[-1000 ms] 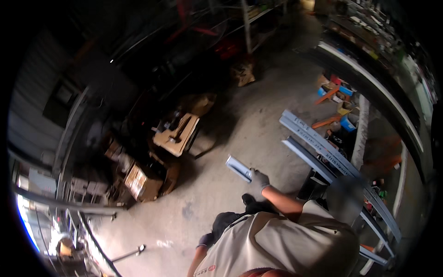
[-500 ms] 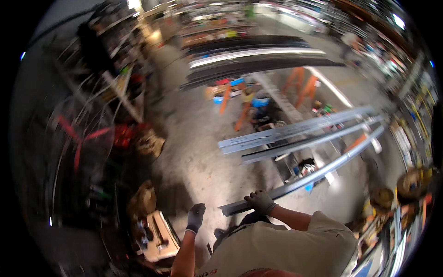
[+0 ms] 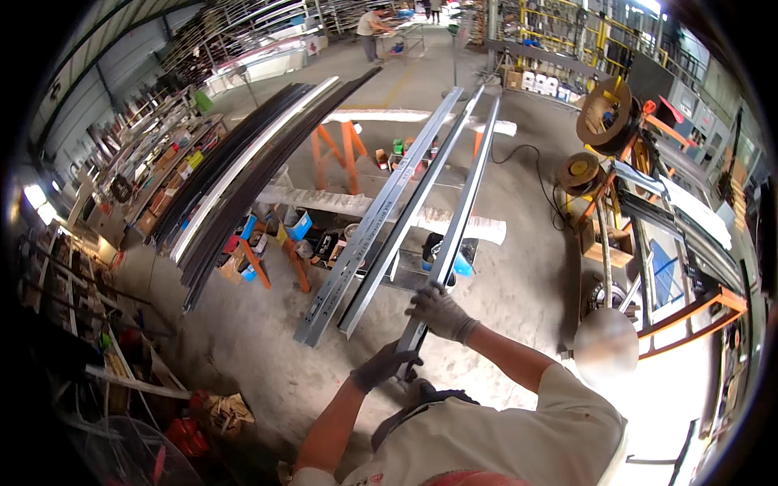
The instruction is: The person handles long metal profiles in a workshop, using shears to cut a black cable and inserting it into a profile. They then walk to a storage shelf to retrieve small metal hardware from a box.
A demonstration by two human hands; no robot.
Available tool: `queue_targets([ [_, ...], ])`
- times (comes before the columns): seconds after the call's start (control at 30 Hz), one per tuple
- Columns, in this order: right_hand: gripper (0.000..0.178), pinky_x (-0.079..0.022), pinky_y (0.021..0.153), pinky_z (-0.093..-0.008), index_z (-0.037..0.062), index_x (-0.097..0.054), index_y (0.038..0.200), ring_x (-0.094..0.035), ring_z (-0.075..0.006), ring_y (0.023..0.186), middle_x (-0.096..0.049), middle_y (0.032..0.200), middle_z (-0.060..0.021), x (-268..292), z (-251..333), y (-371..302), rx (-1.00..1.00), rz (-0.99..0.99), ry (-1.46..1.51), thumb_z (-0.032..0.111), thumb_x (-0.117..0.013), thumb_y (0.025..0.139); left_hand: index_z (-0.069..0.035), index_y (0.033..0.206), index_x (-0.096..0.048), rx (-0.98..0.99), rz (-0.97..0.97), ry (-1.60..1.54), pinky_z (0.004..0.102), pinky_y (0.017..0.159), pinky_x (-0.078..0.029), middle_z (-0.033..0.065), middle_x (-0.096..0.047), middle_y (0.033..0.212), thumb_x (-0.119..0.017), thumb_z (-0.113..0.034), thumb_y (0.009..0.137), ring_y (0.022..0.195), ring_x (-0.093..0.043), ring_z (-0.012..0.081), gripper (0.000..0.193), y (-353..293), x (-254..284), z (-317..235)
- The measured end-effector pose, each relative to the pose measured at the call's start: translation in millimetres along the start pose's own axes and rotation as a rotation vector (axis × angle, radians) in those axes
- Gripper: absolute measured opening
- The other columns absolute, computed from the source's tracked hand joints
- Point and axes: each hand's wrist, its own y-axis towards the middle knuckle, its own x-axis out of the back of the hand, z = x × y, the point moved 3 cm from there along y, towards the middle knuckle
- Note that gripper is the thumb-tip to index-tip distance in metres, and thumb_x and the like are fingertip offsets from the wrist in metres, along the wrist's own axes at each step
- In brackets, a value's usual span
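Note:
A long grey metal profile (image 3: 464, 212) with a dark strip along it runs away from my body across padded supports. Near its close end, my left hand (image 3: 381, 367), in a dark grey glove, is closed on the profile's edge. My right hand (image 3: 438, 313), in a lighter grey glove, grips the same profile a little farther along, its fingers curled over the top. Two more metal profiles lie to the left: a middle one (image 3: 408, 217) and a wider one (image 3: 350, 269) with marks on its face.
Dark and white long profiles (image 3: 231, 170) lie on orange trestles (image 3: 350, 158) at left. Beneath the supports sit blue containers (image 3: 299, 226) and tools. At right stand cable reels (image 3: 606, 116) and an orange-framed rack (image 3: 689, 314). Another person (image 3: 370, 32) works far back.
The view has swung to the right. My left hand, earlier apart from the profile, is now on its near end. My right hand stays on the profile, which now points more straight ahead.

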Motion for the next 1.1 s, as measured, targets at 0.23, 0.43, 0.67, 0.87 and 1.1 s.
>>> queue_targets([
  [0.23, 0.058, -0.044, 0.107, -0.0496, 0.0118, -0.056, 0.134, -0.050, -0.0394, 0.128, -0.051, 0.138, -0.0177, 83.1, 68.9, -36.1, -0.481, -0.096, 0.329, 0.021, -0.076, 0.080, -0.007, 0.128, -0.056, -0.060, 0.029, -0.079, 0.0315, 0.065, -0.057, 0.0087, -0.067, 0.097, -0.051, -0.048, 0.106, 0.078, -0.067, 0.0170, 0.047, 28.5, -7.8, -40.8],
  [0.43, 0.060, -0.053, 0.097, -0.0456, 0.0070, -0.062, 0.124, -0.063, -0.0365, 0.112, -0.062, 0.124, -0.0144, 56.4, 125.8, -30.7, -0.762, -0.029, 0.286, 0.027, -0.087, 0.073, -0.006, 0.118, -0.057, -0.121, 0.134, -0.208, 0.0315, 0.064, -0.057, 0.0079, -0.068, 0.092, -0.035, -0.052, 0.110, 0.077, -0.068, 0.0185, 0.052, 58.4, 12.0, -7.4],
  [0.67, 0.024, -0.054, 0.089, -0.0416, 0.0133, -0.074, 0.097, -0.067, -0.0306, 0.101, -0.070, 0.108, -0.0058, 50.5, 146.4, 19.8, -0.639, -0.031, 0.228, 0.024, -0.082, 0.077, -0.010, 0.118, -0.053, -0.331, 0.166, 0.045, 0.0289, 0.059, -0.053, 0.0014, -0.061, 0.092, -0.039, -0.063, 0.105, 0.075, -0.063, 0.0130, 0.057, 60.0, 67.0, -10.2],
  [0.87, 0.019, -0.053, 0.084, -0.0427, 0.0146, -0.073, 0.095, -0.066, -0.0304, 0.093, -0.068, 0.099, -0.0053, 52.8, 142.7, 36.5, -0.564, 0.086, 0.104, 0.025, -0.078, 0.079, -0.012, 0.104, -0.053, -0.216, 0.194, -0.134, 0.0293, 0.054, -0.049, -0.0011, -0.056, 0.084, -0.039, -0.053, 0.108, 0.068, -0.057, 0.0117, 0.044, 31.6, 59.6, -39.0],
  [1.1, 0.015, -0.054, 0.083, -0.0440, 0.0140, -0.072, 0.095, -0.067, -0.0312, 0.092, -0.069, 0.100, -0.0056, 71.2, 156.5, 39.0, -0.508, 0.098, 0.062, 0.022, -0.075, 0.082, -0.013, 0.095, -0.056, -0.337, 0.096, 0.021, 0.0303, 0.057, -0.045, -0.0027, -0.054, 0.080, -0.040, -0.047, 0.110, 0.067, -0.052, 0.0119, 0.041, 40.7, 56.5, -39.2],
])
